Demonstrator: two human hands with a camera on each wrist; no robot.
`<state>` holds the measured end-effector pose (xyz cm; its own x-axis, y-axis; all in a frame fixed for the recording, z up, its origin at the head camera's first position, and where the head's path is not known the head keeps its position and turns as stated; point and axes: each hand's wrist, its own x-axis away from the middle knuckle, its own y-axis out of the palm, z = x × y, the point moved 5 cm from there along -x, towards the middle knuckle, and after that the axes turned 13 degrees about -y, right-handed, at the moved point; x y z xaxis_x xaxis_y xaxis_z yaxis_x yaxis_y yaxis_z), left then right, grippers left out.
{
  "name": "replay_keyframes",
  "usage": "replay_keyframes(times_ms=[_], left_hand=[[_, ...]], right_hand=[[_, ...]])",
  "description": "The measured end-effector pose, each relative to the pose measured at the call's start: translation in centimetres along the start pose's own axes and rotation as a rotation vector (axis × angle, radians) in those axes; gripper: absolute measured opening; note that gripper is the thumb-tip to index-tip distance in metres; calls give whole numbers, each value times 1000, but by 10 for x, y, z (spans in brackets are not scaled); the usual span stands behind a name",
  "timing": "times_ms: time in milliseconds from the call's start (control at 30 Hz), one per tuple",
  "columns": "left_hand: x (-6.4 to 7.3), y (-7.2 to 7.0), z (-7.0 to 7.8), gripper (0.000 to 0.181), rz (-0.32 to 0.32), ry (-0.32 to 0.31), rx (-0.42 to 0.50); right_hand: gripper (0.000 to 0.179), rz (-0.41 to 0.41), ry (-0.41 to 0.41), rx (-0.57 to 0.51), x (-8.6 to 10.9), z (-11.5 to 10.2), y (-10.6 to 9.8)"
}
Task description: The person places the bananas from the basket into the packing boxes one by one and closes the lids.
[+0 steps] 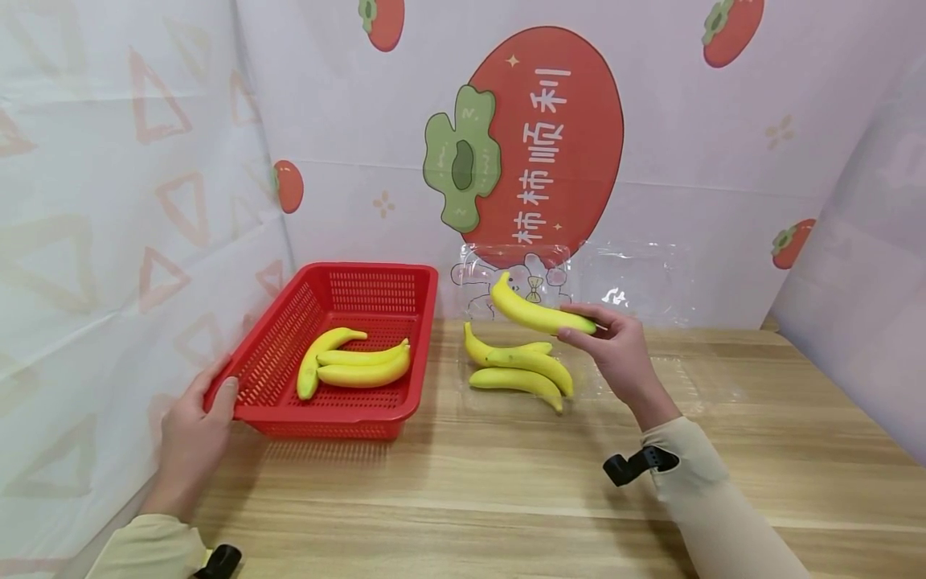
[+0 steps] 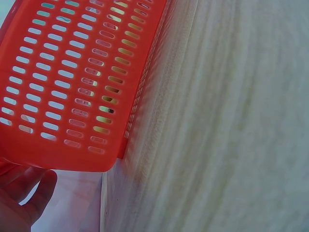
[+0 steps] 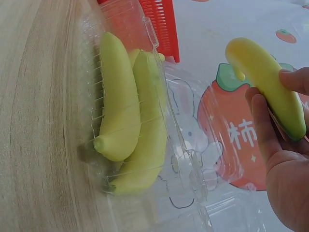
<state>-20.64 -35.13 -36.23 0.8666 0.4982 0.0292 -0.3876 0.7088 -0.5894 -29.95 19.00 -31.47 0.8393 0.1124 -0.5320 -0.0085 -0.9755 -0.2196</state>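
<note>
A red plastic basket [image 1: 318, 414] stands on the left with three bananas [image 1: 365, 372] lying in it. My left hand [image 1: 195, 438] grips the basket's near left corner, thumb over the rim; the left wrist view shows the fingers below that edge. Held up in my right hand [image 1: 615, 350] is a single banana [image 1: 531, 312], pinched near its green-tipped end between thumb and fingers. Beneath it, a clear plastic clamshell box [image 3: 159, 63] holds more bananas [image 1: 517, 381], with the held one above and apart from them.
The clamshell's clear lid [image 1: 637, 277] stands raised against the back wall sheet [image 1: 347, 96], which has printed persimmons. Another patterned sheet [image 1: 145, 241] borders the left side, close beside the basket. All of it rests on a wood-grain table [image 1: 463, 498].
</note>
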Motion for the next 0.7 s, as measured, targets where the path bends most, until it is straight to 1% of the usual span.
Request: replay_keyframes(times_ms=[233,367,467,700], left_hand=[[1,-1,0,61,12,-2,-4],[1,-1,-1,61,14,2,-3],[1,-2,-1,61,14,6,-2],[1,-2,0,61,16,13,-3]], right_hand=[[46,-16,-5,-8,-1,0,0],[46,-46,-27,-18,-1,2,2],[46,-73,-27,-22,-1,5,3],[43,-135,11,43,1,15,7]])
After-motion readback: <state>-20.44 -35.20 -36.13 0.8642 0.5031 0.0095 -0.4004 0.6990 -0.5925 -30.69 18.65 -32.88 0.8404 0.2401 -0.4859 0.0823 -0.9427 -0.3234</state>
